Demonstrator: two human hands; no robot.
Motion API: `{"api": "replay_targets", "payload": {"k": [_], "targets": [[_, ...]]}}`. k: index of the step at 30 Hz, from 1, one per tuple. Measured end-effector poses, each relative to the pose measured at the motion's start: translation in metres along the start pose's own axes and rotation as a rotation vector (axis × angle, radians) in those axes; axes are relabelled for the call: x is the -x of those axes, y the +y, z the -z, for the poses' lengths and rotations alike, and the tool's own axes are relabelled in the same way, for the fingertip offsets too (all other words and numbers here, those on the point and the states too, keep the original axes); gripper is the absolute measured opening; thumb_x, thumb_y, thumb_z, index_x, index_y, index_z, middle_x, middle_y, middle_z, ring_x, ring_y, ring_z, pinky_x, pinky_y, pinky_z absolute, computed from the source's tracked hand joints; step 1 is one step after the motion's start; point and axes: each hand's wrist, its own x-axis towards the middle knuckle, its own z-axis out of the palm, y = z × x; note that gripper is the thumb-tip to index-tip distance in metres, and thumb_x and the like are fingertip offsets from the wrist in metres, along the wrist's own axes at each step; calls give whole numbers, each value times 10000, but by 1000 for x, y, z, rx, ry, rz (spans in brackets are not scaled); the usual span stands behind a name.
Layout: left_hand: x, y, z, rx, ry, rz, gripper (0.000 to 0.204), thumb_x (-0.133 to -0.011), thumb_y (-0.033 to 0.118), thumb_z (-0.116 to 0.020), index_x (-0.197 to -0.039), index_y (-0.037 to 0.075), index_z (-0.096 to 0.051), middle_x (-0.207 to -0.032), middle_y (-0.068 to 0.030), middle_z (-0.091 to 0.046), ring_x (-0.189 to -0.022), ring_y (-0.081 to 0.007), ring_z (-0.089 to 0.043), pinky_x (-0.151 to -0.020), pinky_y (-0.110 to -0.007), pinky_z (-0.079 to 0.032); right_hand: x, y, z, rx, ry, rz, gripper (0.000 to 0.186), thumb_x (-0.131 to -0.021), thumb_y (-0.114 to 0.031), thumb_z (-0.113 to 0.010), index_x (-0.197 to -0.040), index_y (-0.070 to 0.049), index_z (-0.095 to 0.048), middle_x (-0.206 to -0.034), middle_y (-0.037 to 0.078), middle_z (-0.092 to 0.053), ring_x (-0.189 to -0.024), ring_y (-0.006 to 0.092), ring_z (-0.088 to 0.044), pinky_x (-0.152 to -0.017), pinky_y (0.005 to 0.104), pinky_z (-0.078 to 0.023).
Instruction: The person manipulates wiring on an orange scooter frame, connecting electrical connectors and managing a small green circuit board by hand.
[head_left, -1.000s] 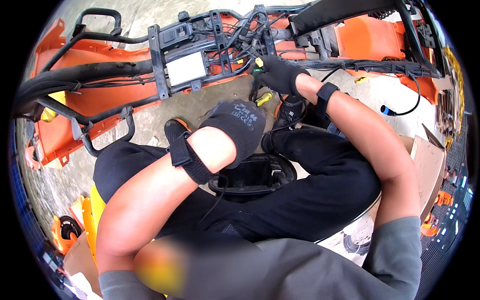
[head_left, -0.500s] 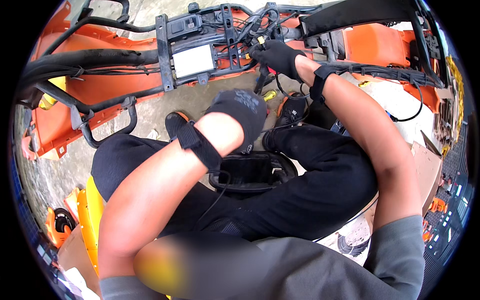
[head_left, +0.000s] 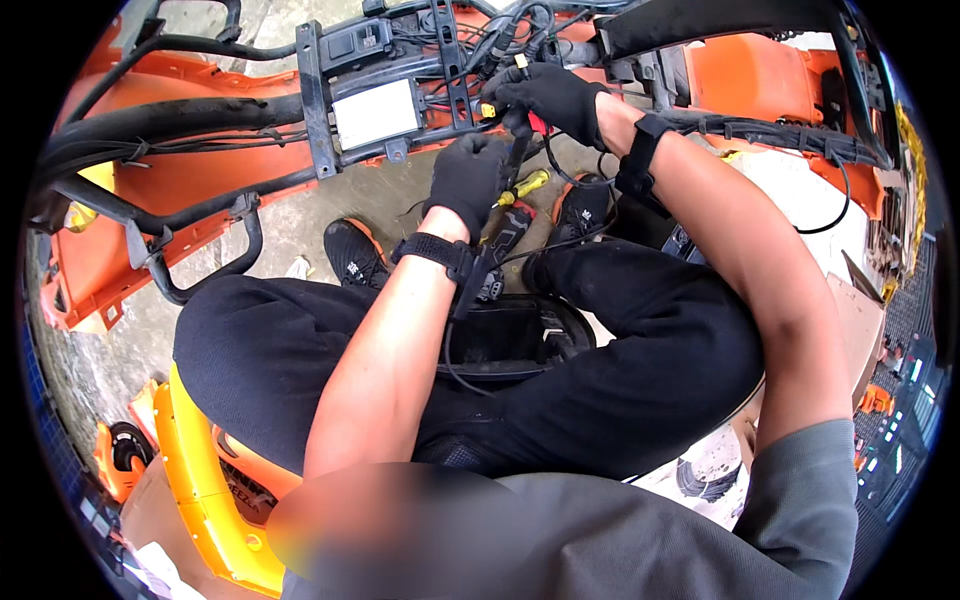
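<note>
Now | left hand (head_left: 466,182) closed on black cable (head_left: 515,160) under orange frame (head_left: 200,180) | right hand (head_left: 550,97) pinches red plug (head_left: 537,123) by white box (head_left: 377,112) | screwdriver (head_left: 524,186) on floor (head_left: 300,215)

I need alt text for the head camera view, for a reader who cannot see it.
Two black-gloved hands work at the wiring of an orange vehicle frame: the right hand grips a cable bundle, the left hand is closed just below it. A yellow-handled screwdriver lies on the concrete floor.
</note>
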Motion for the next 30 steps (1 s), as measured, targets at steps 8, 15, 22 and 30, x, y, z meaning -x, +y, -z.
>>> {"api": "replay_targets", "payload": {"k": [8,15,22,30], "targets": [[1,-2,-12,668,-24,65,280,-979,177,-487,-1198,7,-526,-1145,-126,-601,-982,-253,-647,-855,-349,-547,-5,6,-21,428,117,40,225,-851,-94,-654,-1066,-29,-641,-878,72,-674,-749,135,-632,-683,285,-500],[2,-6,-14,517,-34,-10,297,-1010,183,-402,-1230,11,-502,-1165,-136,-596,-1004,-259,-643,-866,-354,-546,-6,6,-37,709,312,43,235,-803,-180,-693,-988,-51,-625,-816,105,-653,-747,168,-620,-698,325,-488],[6,9,-18,556,107,-34,240,-979,171,-473,-1110,4,-585,-1036,-112,-644,-883,-211,-670,-761,-321,-564,-13,-5,-31,716,279,92,139,-817,-110,-658,-910,-15,-615,-781,87,-659,-676,164,-617,-646,333,-490],[-5,2,-6,21,434,-300,190,-929,158,-559,-1027,2,-608,-877,-83,-648,-694,-159,-647,-632,-281,-544,-23,-8,-18,763,340,281,93,-820,-70,-658,-866,-18,-597,-779,92,-629,-707,189,-613,-685,354,-492]]}}
